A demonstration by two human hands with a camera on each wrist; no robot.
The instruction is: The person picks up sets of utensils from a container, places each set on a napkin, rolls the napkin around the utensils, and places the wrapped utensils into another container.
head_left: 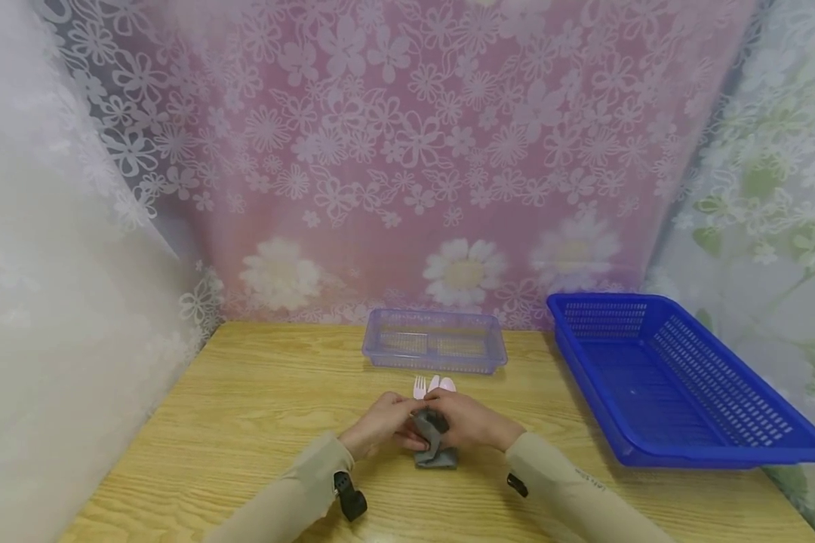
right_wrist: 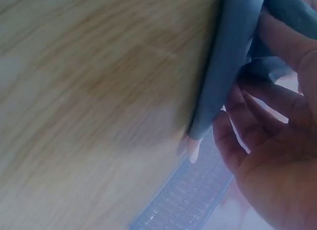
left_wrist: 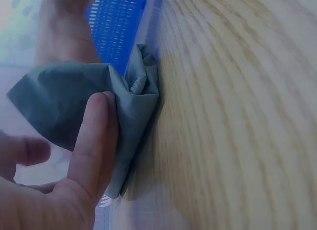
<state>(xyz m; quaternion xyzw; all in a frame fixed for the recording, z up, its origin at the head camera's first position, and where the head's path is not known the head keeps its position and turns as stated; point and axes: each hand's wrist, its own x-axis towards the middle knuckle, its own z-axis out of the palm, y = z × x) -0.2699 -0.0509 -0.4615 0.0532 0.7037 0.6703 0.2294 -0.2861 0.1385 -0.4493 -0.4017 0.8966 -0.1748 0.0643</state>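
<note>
A grey cloth napkin (head_left: 437,458) lies bunched and folded on the wooden table, between both hands. From its far end stick out a pale pink fork (head_left: 419,386), a knife (head_left: 434,382) and a spoon (head_left: 448,384); their handles are hidden. My left hand (head_left: 385,422) holds the cloth from the left, two fingers (left_wrist: 94,136) lying along a fold. On the other side, my right hand (head_left: 474,421) grips it with thumb and fingers (right_wrist: 233,126) bent around the folds. A loose flap of the napkin stands up in the left wrist view.
Behind the cutlery stands a clear, purplish plastic basket (head_left: 435,362) with a perforated bottom. A large blue plastic basket (head_left: 686,407) takes up the table's right side. Flowered curtains (head_left: 407,151) hang behind and beside the wooden table (head_left: 244,407).
</note>
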